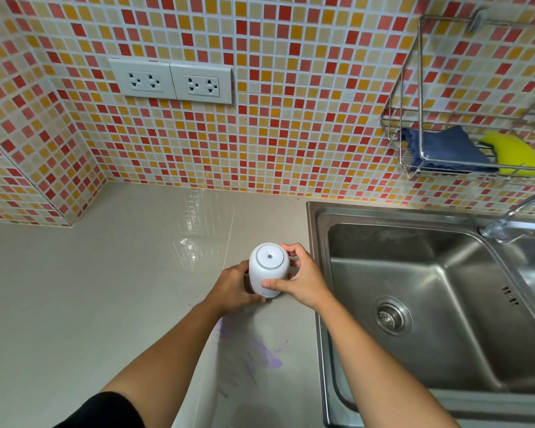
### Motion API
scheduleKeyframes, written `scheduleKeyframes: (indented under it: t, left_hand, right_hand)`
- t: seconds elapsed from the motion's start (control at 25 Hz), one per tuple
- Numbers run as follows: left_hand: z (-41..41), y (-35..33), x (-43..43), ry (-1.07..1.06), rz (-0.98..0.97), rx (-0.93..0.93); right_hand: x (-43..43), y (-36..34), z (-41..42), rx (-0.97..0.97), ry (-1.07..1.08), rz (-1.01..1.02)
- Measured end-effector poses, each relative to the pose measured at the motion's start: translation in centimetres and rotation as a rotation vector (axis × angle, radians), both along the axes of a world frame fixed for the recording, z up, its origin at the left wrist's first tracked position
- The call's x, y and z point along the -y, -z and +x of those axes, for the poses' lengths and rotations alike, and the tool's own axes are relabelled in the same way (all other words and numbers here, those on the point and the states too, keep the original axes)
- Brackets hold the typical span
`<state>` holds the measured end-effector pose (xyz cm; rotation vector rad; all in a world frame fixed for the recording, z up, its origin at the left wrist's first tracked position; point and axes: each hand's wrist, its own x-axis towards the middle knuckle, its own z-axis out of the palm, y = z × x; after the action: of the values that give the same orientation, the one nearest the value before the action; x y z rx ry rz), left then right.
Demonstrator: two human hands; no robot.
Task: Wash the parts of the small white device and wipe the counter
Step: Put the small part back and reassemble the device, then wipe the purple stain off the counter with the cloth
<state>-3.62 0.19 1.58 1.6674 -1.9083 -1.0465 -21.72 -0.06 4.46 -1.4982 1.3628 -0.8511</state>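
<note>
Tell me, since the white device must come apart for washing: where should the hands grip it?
Probably as they do now: the left hand around the lower body from the left, the right hand on the upper shell from the right. The white device stands upright on the counter, and its rounded sides suit an opposed, twisting hold.

A home kitchen: a stainless steel sink with a tap is set into the right end of a grey worktop. Mosaic wall tiles carry twin sockets and a wire rack holding a blue cloth and a yellow sponge.
</note>
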Motion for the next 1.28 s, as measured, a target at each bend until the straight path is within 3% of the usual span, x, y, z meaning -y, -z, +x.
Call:
scheduleKeyframes:
  t: [0.2, 0.28, 0.36, 0.44, 0.6, 0.68, 0.84, 0.92, 1.04, 1.28]
  left_hand:
    - [1.1, -1.0, 0.9, 0.063, 0.100, 0.062]
    - [1.5, -2.9, 2.1, -0.027, 0.043, 0.125]
    - [0.6, -6.9, 3.2, -0.185, -0.067, 0.085]
    - [-2.6, -12.4, 3.6, -0.243, -0.224, -0.069]
    - [-12.9, -21.6, 2.9, -0.091, -0.477, -0.339]
    - [-17.7, -24.3, 3.3, 0.009, -0.534, -0.358]
    - [-26.3, -26.1, 7.6, 0.074, -0.540, -0.098]
    - [-30.0, -25.9, 10.6, 0.012, -0.474, 0.157]
    - [-33.2, -24.3, 13.7, -0.010, -0.373, 0.570]
    - [-34.7, -24.3, 15.8, -0.216, -0.209, 0.512]
  right_hand:
    - [0.0, 0.0, -0.5, -0.027, -0.072, 0.030]
    - [-0.3, -1.2, -1.8, 0.012, -0.054, -0.003]
    - [-0.2, -4.0, -4.0, -0.013, 0.028, -0.149]
    - [0.2, -7.9, -7.1, -0.089, 0.151, -0.393]
    - [1.9, -15.5, -15.9, -0.309, 0.366, -0.796]
    - [3.7, -17.6, -20.8, -0.496, 0.402, -0.821]
    - [6.8, -18.4, -29.7, -0.914, 0.292, -0.519]
    - [7.3, -18.1, -32.4, -1.076, 0.231, -0.458]
    - [7.5, -18.1, -33.0, -1.139, 0.188, -0.482]
    - [7.6, -17.9, -33.4, -1.122, 0.162, -0.493]
